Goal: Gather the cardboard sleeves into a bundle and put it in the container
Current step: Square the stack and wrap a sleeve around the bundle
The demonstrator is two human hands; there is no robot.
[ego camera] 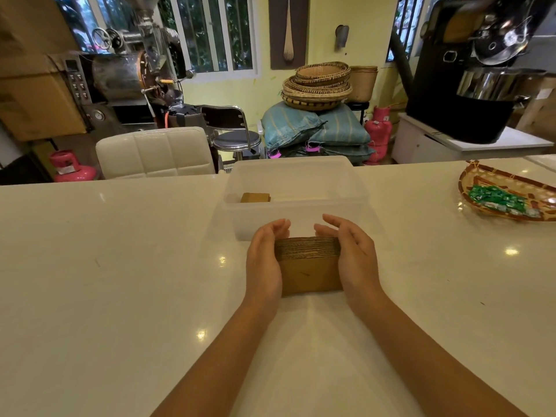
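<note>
The cardboard sleeves point(310, 263) sit bundled on the counter point(120, 266), pressed between the left hand point(263, 260) and right hand point(355, 257), fingers loosely curved, still outside the container point(294, 182) just behind.

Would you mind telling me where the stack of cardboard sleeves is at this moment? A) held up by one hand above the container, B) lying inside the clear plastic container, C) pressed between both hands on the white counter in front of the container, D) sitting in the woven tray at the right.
C: the stack of cardboard sleeves rests on the counter, squeezed between the left hand and right hand, just short of the container.
</note>
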